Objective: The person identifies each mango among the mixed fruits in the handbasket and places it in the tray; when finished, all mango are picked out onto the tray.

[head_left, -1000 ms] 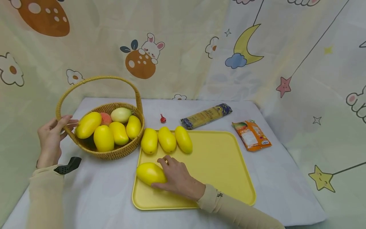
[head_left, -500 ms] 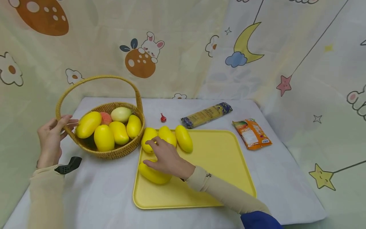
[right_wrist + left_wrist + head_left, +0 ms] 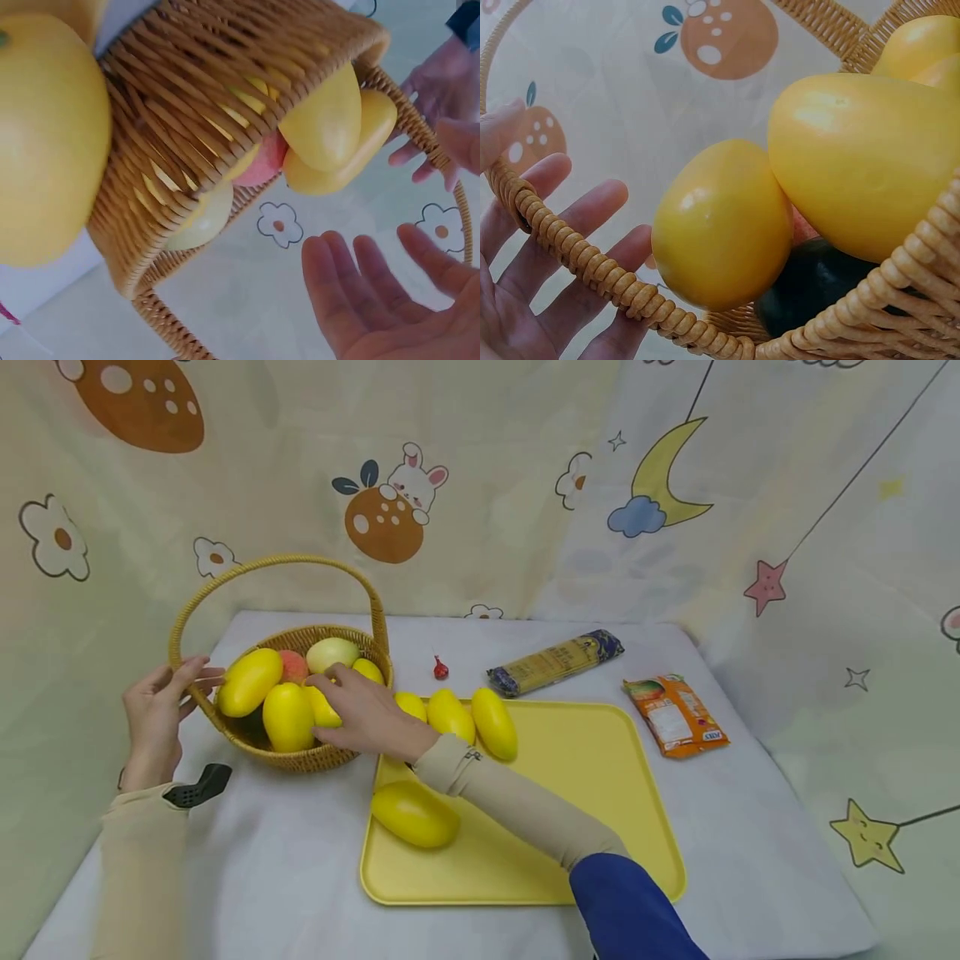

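My left hand (image 3: 159, 714) holds the wicker basket (image 3: 303, 762) at its left side, where the handle meets the rim. In the left wrist view its fingers (image 3: 596, 206) lie along the rim, with the thumb at the handle. My right hand (image 3: 367, 712) is over the basket's right side, fingers spread. Nothing sits in its palm in the right wrist view. Inside the basket are several yellow mangoes (image 3: 288, 717), a red peach (image 3: 294, 667), a pale green fruit (image 3: 332, 653) and a dark green one (image 3: 817, 289). One mango (image 3: 417, 815) lies at the tray's front left.
A yellow tray (image 3: 577, 793) bears three more mangoes (image 3: 495, 725) in a row at its back left. Behind it lie a long noodle-like packet (image 3: 557, 663) and a small red wrapped candy (image 3: 440, 668). An orange snack bag (image 3: 675, 717) lies to the right.
My right hand has left the front mango on the tray, moving up and left to the basket. That mango is fully uncovered. My left hand keeps its place on the basket.
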The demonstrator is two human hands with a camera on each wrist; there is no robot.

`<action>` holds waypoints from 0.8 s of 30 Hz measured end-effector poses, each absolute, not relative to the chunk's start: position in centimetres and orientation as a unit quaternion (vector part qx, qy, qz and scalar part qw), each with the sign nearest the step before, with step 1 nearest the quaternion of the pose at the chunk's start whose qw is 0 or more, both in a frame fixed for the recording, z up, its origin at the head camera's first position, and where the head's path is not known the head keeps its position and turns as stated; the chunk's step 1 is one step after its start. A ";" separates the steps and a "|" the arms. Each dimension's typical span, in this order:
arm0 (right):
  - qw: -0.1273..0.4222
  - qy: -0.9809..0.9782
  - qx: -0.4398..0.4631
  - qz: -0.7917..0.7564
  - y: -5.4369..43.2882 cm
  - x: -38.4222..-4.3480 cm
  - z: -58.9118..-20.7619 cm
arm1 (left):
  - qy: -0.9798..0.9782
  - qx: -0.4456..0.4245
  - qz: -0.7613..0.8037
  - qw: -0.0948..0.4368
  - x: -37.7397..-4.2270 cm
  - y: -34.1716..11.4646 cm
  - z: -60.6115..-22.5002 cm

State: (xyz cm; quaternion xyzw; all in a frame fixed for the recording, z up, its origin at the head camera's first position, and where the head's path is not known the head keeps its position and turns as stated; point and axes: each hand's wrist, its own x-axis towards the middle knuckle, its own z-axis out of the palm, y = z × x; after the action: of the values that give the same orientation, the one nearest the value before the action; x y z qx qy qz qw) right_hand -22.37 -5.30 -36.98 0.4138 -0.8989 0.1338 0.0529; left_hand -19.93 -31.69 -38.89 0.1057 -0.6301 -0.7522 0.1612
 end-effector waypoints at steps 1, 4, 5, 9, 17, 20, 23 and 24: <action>0.051 -0.899 0.416 0.128 -5.8 -22.8 -36.8 | -0.629 0.104 -0.753 0.162 -20.0 -31.7 -38.9; 0.048 -0.904 0.412 0.109 -7.3 -23.9 -36.3 | -0.631 0.104 -0.751 0.163 -20.1 -31.7 -38.9; 0.047 -0.906 0.408 0.103 -7.8 -24.3 -36.2 | -0.633 0.105 -0.750 0.163 -20.2 -31.7 -38.9; 0.034 -0.914 0.391 0.100 -9.5 -25.8 -35.7 | -0.642 0.113 -0.742 0.159 -20.3 -31.6 -38.8; -0.013 -0.919 0.384 0.093 -11.9 -28.1 -36.0 | -0.641 0.115 -0.742 0.160 -20.0 -31.7 -38.9; -0.020 -0.915 0.392 0.096 -12.5 -28.7 -36.5 | -0.641 0.114 -0.741 0.165 -20.0 -31.7 -39.0; -0.028 -0.911 0.399 0.096 -13.1 -29.2 -37.0 | -0.641 0.118 -0.740 0.167 -20.0 -31.6 -38.8; -0.033 -0.910 0.401 0.097 -13.2 -29.3 -37.2 | -0.641 0.119 -0.740 0.167 -20.0 -31.5 -38.8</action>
State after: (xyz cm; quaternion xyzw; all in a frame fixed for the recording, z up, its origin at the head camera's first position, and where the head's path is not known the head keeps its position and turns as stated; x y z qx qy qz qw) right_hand -29.27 -13.22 -37.18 0.4014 -0.9102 0.0969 -0.0329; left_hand -19.99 -31.54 -38.81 0.1187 -0.6410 -0.7397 0.1669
